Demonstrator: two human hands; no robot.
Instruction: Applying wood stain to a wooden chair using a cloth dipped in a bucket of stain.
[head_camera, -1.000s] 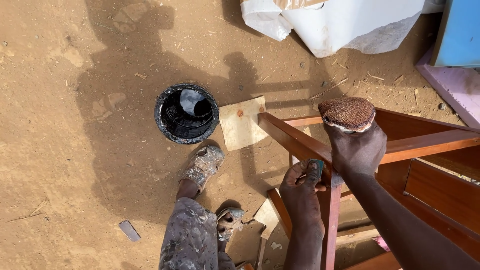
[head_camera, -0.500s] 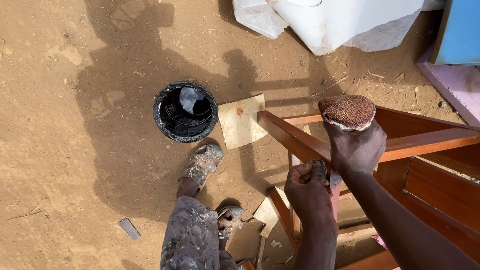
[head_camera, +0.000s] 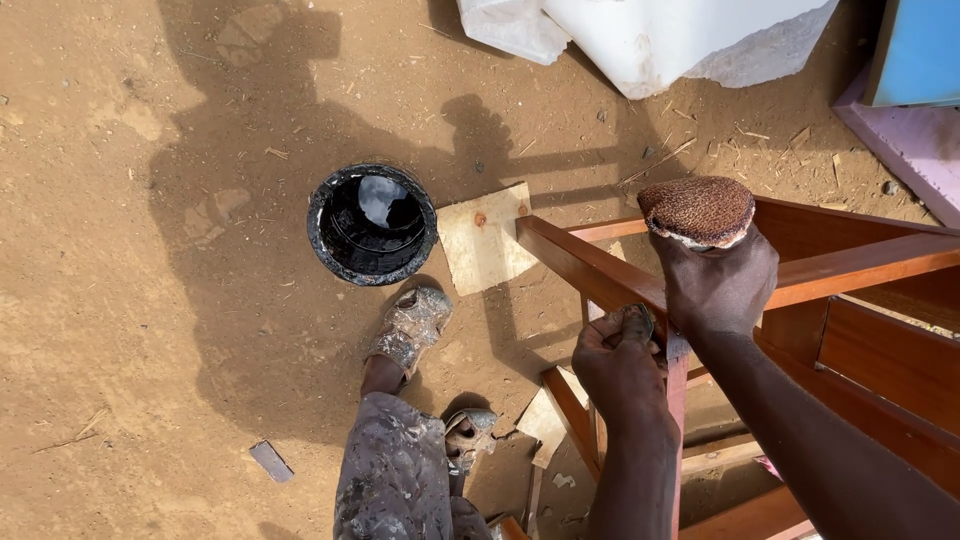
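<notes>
A white sack (head_camera: 650, 35) lay crumpled on the dirt at the top; I saw no labels, signs or screens.

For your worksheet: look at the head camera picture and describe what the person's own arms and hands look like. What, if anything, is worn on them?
Both forearms are bare: no sleeves, gloves, watch or rings show. The left hand and right hand are uncovered. Dark smears mark the left hand's fingertips.
</notes>
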